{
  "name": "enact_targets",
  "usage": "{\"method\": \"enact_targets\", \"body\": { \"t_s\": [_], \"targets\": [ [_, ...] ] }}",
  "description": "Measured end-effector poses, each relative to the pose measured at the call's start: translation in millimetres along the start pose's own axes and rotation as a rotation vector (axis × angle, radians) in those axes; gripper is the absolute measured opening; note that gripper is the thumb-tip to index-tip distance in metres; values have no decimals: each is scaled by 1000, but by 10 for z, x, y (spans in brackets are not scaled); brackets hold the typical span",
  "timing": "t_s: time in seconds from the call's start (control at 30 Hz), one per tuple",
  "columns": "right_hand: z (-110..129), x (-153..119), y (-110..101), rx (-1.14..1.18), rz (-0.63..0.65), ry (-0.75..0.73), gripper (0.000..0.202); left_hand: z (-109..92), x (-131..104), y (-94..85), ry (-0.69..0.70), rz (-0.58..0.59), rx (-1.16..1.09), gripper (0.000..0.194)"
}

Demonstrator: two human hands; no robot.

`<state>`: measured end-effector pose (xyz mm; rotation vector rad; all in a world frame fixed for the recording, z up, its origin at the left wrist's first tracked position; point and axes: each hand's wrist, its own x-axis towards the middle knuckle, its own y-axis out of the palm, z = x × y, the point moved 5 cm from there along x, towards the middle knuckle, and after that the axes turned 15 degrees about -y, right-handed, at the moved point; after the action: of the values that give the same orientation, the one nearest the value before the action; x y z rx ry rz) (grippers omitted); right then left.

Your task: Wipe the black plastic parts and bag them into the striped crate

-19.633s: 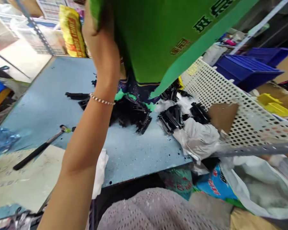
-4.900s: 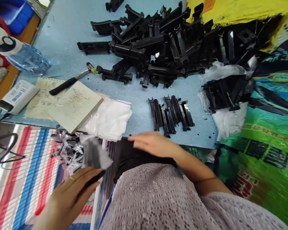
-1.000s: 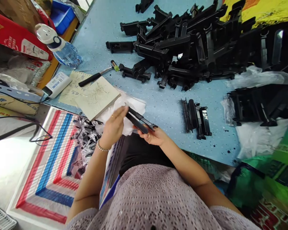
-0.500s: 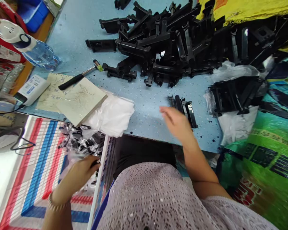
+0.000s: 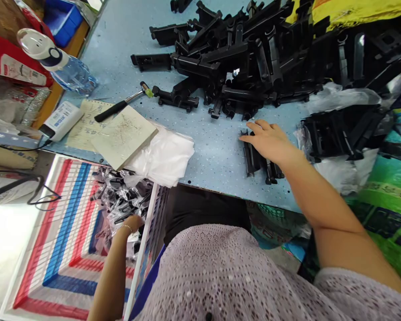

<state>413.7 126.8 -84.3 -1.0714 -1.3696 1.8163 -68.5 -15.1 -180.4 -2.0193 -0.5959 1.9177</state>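
Observation:
My right hand is over a small group of black plastic parts near the table's front edge. Its fingers are spread, and the thumb side touches or hovers just above the parts; I cannot tell which. Down in the striped plastic basket, my left hand reaches among black parts in clear plastic bags. Its fingers are hidden, so whatever they may hold does not show. A large heap of similar black parts lies across the back of the table.
White plastic bags lie at the table edge beside a square pad. A small hammer, a white device and a water bottle are on the left. Bagged black parts and a green sack stand right.
My left hand has gone deeper into the basket. My right hand has moved right and come over the small group of parts, which now lies at a different angle.

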Motion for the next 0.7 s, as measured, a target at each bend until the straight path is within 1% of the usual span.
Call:
{"method": "enact_targets", "body": {
  "t_s": [0.03,0.07,0.1,0.13,0.17,0.2,0.23,0.27,0.3,0.33,0.37,0.43,0.5,0.53,0.6,0.63,0.7],
  "targets": [
    [-5,31,-10,-1,5,-29,41,-49,0,-163,10,-3,-46,29],
    [21,63,-21,-8,17,-63,41,-158,-18,-349,43,-34,-124,33],
    [78,93,-29,-21,40,-103,42,-328,-50,-555,102,-103,-227,36],
    [157,120,-33,-36,71,-143,43,-547,-93,-770,190,-211,-343,36],
    [246,141,-31,-49,104,-174,43,-786,-140,-981,280,-363,-443,35],
    [335,153,-23,-53,133,-195,43,-1027,-181,-1160,356,-535,-492,33],
    [411,155,-10,-44,154,-206,42,-1257,-197,-1291,409,-690,-484,30],
    [467,144,8,-18,165,-207,40,-1448,-175,-1378,419,-806,-456,26],
    [495,120,31,22,167,-196,37,-1592,-124,-1434,413,-880,-427,20],
    [496,82,57,72,162,-177,34,-1675,-54,-1472,395,-915,-416,15],
    [475,35,85,135,149,-152,33,-1694,22,-1501,372,-917,-439,12],
    [408,-67,133,314,87,-82,33,-1590,154,-1543,343,-845,-582,14],
    [399,-128,173,604,-16,3,39,-1425,245,-1560,330,-699,-768,20],
    [454,-122,195,803,-72,31,43,-1360,277,-1558,324,-614,-853,22],
    [710,-12,236,1271,-174,25,48,-1296,316,-1541,323,-480,-1000,21],
    [897,91,250,1507,-209,-12,48,-1291,323,-1532,330,-449,-1066,21],
    [1297,348,273,1877,-233,-106,48,-1311,301,-1522,369,-462,-1145,24]
  ]
}}
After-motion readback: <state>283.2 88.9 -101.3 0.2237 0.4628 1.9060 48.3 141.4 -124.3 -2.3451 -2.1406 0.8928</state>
